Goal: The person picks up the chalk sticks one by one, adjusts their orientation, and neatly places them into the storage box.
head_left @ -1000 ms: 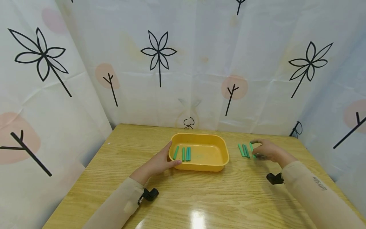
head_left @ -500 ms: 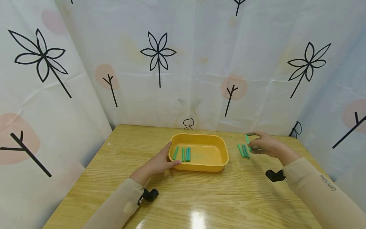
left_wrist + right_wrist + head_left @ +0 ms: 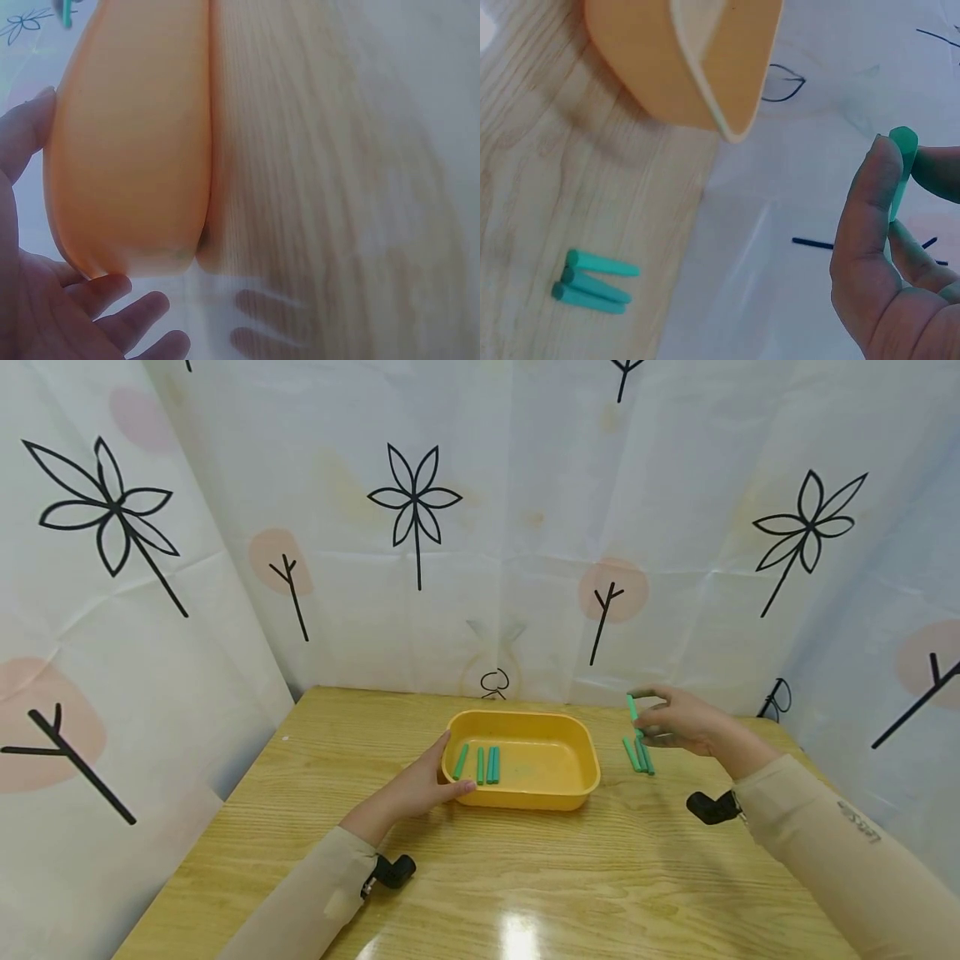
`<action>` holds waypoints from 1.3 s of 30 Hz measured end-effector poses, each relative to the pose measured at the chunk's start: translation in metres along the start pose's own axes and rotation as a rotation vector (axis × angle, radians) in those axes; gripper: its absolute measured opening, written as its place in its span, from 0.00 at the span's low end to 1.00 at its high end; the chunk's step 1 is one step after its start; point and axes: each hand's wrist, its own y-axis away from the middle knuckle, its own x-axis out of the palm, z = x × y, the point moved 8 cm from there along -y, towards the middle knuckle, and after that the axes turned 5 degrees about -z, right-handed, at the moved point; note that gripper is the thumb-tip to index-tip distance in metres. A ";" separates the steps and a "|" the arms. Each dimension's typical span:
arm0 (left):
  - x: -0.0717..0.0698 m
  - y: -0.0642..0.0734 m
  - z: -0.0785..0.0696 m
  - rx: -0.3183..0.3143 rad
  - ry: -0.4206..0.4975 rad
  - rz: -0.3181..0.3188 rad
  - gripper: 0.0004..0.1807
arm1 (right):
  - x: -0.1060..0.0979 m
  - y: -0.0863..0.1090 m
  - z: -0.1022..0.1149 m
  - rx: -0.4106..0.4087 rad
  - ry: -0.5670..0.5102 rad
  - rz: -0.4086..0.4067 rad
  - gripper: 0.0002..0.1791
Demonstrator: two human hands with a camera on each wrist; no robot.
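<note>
My left hand [image 3: 420, 787] grips the left end of a yellow plastic tub [image 3: 528, 799], thumb on the front rim and fingers round the side. Its wall fills much of the left wrist view. Inside, at the left, several green and teal chalk sticks [image 3: 481, 765] lie side by side. My right hand [image 3: 690, 722] pinches one light green chalk stick [image 3: 904, 144] between thumb and fingers, raised above the table to the right of the tub. Below it three green chalk sticks [image 3: 596, 285] lie close together on the wood. Greenish dust shows on the right fingertips.
The wooden table [image 3: 480, 868] carries everything. A white patterned cloth [image 3: 517, 527] hangs behind and at both sides. Black wrist-camera mounts [image 3: 395, 870] stick out from both sleeves. A thin black cord [image 3: 780, 697] shows at the back right corner.
My right hand has lifted a green chalk stick off the table and carried it up and left, over the other sticks. The left hand and the tub stay in place.
</note>
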 end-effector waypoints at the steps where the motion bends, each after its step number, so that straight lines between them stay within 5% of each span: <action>1: 0.000 0.000 0.000 -0.001 -0.001 0.001 0.62 | 0.001 0.000 0.004 -0.005 -0.004 0.004 0.40; 17: 0.001 0.000 0.002 0.004 0.000 -0.003 0.62 | 0.046 -0.011 0.046 -0.048 -0.036 0.068 0.38; 29: 0.001 -0.001 0.001 0.000 0.019 -0.002 0.62 | 0.079 -0.028 0.038 -0.047 -0.121 0.127 0.36; 39: 0.001 -0.001 0.000 0.005 -0.001 -0.001 0.62 | 0.107 -0.049 0.019 0.025 -0.206 0.101 0.36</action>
